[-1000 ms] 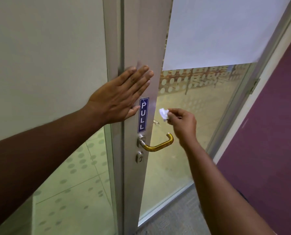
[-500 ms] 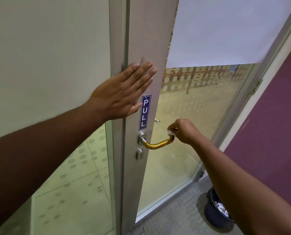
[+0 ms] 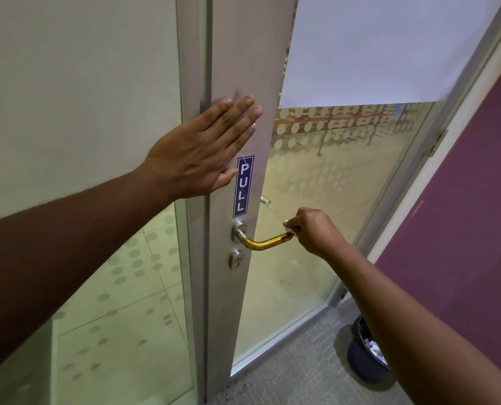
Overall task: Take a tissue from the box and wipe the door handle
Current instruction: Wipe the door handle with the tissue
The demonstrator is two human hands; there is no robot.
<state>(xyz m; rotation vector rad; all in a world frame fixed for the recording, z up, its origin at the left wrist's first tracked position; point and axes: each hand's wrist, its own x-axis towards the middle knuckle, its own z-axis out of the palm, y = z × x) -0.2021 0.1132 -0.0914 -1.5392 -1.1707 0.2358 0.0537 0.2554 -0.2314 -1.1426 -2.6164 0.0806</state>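
Note:
A brass lever door handle (image 3: 263, 243) juts from a silver rosette on the grey door stile. My right hand (image 3: 312, 230) is closed around the handle's free end, pinching a small white tissue (image 3: 289, 229) against it; only a sliver of tissue shows. My left hand (image 3: 205, 153) lies flat, fingers spread, on the door stile above a blue PULL sticker (image 3: 243, 185). No tissue box is in view.
A keyhole cylinder (image 3: 235, 260) sits below the handle. The glass door panel (image 3: 316, 185) carries dotted frosting and a white sheet. A dark waste bin (image 3: 366, 355) with crumpled paper stands on grey carpet at lower right, beside a purple wall (image 3: 462, 200).
My right hand came down with the tissue from above the handle and closed onto the handle's end. My left hand has stayed flat on the door.

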